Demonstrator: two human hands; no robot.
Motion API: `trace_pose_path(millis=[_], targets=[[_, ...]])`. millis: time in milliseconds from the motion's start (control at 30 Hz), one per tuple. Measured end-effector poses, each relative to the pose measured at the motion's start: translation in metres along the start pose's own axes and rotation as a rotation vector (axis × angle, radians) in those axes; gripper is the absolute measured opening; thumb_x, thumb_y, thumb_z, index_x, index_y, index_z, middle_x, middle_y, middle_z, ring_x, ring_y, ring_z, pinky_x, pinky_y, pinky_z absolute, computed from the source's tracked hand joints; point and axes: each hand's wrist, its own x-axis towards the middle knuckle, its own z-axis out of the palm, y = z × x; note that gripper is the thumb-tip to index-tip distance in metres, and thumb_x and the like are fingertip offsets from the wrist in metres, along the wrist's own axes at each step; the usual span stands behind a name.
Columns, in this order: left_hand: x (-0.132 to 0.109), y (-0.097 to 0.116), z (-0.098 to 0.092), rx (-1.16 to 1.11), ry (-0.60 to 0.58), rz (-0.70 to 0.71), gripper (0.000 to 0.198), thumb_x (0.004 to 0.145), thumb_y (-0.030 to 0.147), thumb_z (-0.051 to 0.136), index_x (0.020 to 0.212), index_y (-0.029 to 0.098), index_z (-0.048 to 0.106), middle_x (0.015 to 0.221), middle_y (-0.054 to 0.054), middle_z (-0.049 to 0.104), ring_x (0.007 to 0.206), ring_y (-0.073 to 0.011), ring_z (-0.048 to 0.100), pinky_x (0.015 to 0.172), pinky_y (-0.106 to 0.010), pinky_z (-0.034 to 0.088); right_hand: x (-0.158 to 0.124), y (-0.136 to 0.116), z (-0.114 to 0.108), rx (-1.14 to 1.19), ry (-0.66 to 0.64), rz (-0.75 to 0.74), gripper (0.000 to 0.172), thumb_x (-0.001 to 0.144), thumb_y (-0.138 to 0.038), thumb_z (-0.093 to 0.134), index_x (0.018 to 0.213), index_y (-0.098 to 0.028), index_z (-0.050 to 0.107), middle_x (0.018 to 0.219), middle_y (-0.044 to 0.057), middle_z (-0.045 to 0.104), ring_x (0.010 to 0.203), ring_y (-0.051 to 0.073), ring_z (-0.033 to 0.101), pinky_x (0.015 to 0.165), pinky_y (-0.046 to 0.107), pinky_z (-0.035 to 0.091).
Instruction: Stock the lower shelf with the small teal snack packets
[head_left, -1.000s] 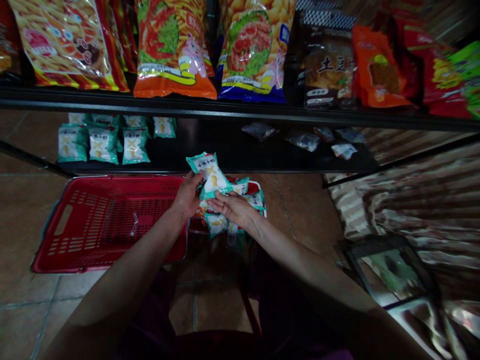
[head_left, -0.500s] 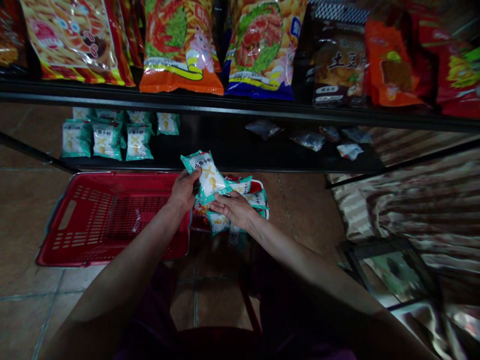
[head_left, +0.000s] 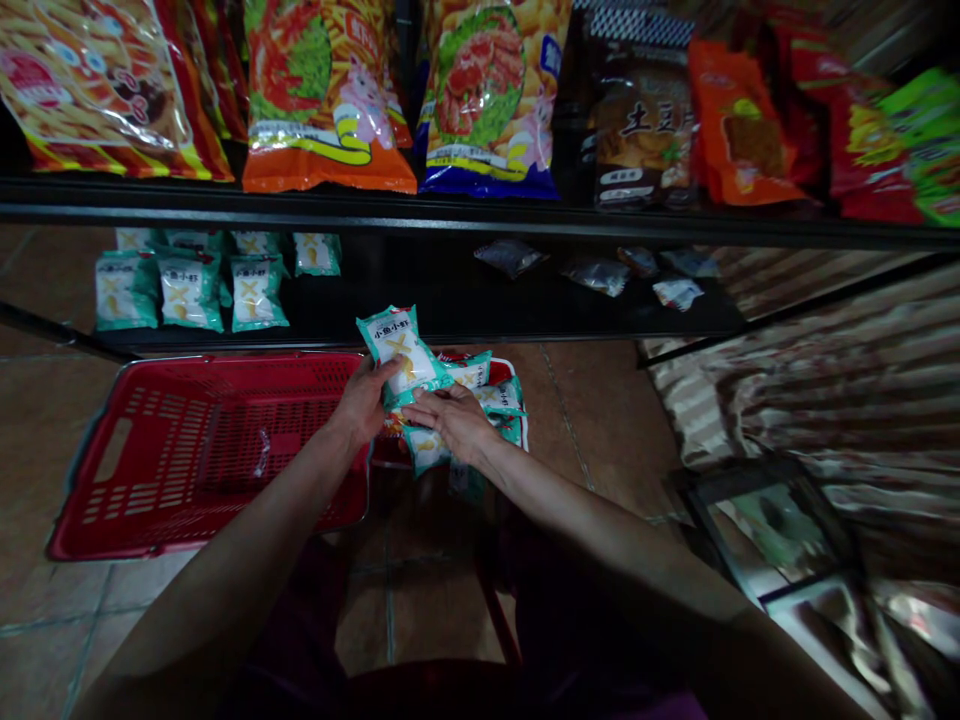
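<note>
My left hand (head_left: 361,402) grips a small teal-and-white snack packet (head_left: 395,332), with the thumb across its printed front. The packet is tilted, its top leaning away from me. At its lower edge are the fingers of my right hand (head_left: 459,425), holding the bottom corner. Beneath and beside both hands, several matching packets, one of them a teal packet (head_left: 499,397), fill a red container with a white rim (head_left: 524,432). My right hand partly hides them. Left of the hands stands a red plastic shopping basket (head_left: 94,500) with a small clear scrap in it.
On the black lower shelf (head_left: 390,280), several teal packets (head_left: 187,290) stand at left and several small silvery packets (head_left: 596,272) lie at right. Large snack bags (head_left: 487,90) line the shelf above. Striped cloth (head_left: 810,400) and a dark-framed object (head_left: 772,530) are at right.
The view has shifted slightly, so the shelf and basket appear further left. Both hands still hold the packet, which sits slightly lower against the shelf. My left thumb lies lower on its front.
</note>
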Motion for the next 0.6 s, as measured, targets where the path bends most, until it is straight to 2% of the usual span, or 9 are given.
trace_pose_path(millis=[300,600], targets=[[-0.001,0.004,0.001,0.029,0.016,0.004,0.038,0.067,0.013,0.070,0.103,0.017,0.060,0.088,-0.004,0.070,0.078,-0.0161,0.065,0.078,-0.031,0.051,-0.001,-0.001,-0.003,-0.023,-0.078,-0.053,0.037,0.058,-0.034,0.081,0.069,-0.017,0.049,0.064,0.000,0.065,0.068,0.017,0.069,0.076,0.034,0.058],[-0.002,0.006,-0.001,0.031,-0.012,0.007,0.036,0.070,0.012,0.068,0.104,0.018,0.061,0.087,-0.003,0.070,0.074,-0.0147,0.064,0.072,-0.029,0.051,-0.004,-0.013,-0.001,-0.001,-0.009,-0.119,0.044,0.052,-0.035,0.083,0.070,-0.020,0.046,0.064,-0.005,0.061,0.063,0.011,0.064,0.072,0.027,0.056]])
